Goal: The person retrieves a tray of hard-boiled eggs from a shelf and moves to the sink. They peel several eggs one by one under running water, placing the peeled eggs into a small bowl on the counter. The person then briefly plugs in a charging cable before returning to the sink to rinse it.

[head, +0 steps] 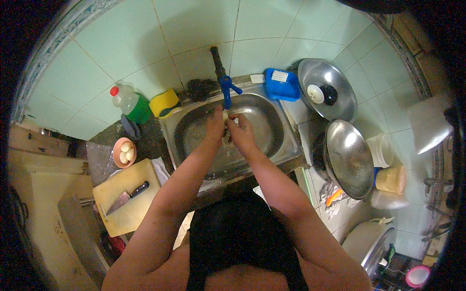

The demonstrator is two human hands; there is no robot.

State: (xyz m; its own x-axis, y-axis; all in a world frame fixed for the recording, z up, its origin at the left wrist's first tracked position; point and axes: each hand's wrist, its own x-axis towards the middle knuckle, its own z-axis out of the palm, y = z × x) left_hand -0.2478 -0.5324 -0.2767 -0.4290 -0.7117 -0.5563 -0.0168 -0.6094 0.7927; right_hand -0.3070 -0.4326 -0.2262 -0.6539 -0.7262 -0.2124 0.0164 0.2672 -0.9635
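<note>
Both hands meet over the stainless-steel sink [189,154], just below the spout of a blue-handled tap [226,87]. My left hand [216,125] and my right hand [241,134] have their fingers closed around a small pale thing [225,115]. Fingers cover most of it, so its kind is unclear. To the left, an orange-pink bowl [116,155] holds several white, egg-shaped items [126,147] that look like peeled eggs. In front of that bowl, a kitchen knife [127,196] with a black handle lies on a yellowish cutting board [140,212].
Left of the tap stand a yellow sponge [162,101] and a plastic bottle of green liquid [136,107]. At the sink's right back corner is a blue tray [282,91]. A metal basin [309,72] and a perforated colander [349,163] lean along the right wall.
</note>
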